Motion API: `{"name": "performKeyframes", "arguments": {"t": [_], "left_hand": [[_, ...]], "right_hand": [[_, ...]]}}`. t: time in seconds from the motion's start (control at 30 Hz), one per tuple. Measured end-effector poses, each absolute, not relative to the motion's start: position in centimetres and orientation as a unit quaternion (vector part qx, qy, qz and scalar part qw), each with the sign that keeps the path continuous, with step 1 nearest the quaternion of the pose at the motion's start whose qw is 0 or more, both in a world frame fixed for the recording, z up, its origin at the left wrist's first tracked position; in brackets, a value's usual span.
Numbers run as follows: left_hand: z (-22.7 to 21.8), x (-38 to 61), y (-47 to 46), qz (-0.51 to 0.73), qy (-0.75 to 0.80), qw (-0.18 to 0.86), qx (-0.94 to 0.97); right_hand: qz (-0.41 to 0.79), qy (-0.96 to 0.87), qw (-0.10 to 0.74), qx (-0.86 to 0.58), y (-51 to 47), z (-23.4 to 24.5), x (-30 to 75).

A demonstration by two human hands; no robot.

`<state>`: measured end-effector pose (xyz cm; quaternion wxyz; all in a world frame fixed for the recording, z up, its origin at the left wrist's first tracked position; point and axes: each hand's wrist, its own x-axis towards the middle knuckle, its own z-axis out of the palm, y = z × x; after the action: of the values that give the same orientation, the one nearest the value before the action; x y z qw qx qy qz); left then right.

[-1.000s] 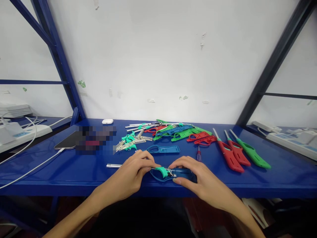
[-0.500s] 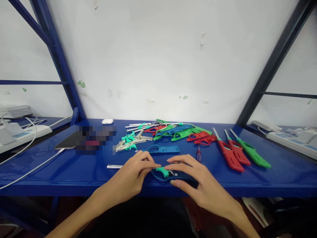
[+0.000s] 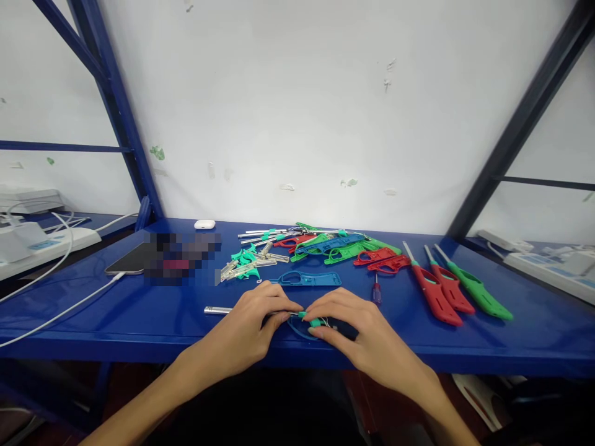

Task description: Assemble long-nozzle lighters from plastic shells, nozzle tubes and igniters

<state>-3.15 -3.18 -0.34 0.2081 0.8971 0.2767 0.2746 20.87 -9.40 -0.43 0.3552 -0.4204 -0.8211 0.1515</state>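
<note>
My left hand (image 3: 260, 322) is closed in a pinch on a lighter's metal tube (image 3: 217, 310), whose silver end sticks out to the left. Close beside it, my right hand (image 3: 351, 325) pinches the green trigger (image 3: 316, 322) between thumb and fingers. Under both hands lies a blue lighter handle half (image 3: 300, 331), mostly covered by my fingers. Thin white wires show by the trigger. Just beyond the hands rests another blue handle half (image 3: 311, 279), hollow side up.
Behind are piled handle halves (image 3: 344, 251) and tubes, with green triggers and clear-and-metal parts (image 3: 248, 265) to their left. A screwdriver (image 3: 376, 291) and three complete lighters (image 3: 439, 297) lie right. A phone (image 3: 127, 259), its cable and a white case (image 3: 204, 224) are left.
My right hand has moved left and its fingers have closed on the green trigger. My left hand keeps its pinch. The view has shifted slightly.
</note>
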Motion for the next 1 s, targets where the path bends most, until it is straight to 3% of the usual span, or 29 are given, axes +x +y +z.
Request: {"name": "performKeyframes", "arguments": {"t": [1.0], "left_hand": [[-0.04,-3.11,-3.22,0.277,0.29,0.209,0.892]], "right_hand": [[0.159,-0.805,0.368,-0.438,-9.43,-0.29,20.59]]}}
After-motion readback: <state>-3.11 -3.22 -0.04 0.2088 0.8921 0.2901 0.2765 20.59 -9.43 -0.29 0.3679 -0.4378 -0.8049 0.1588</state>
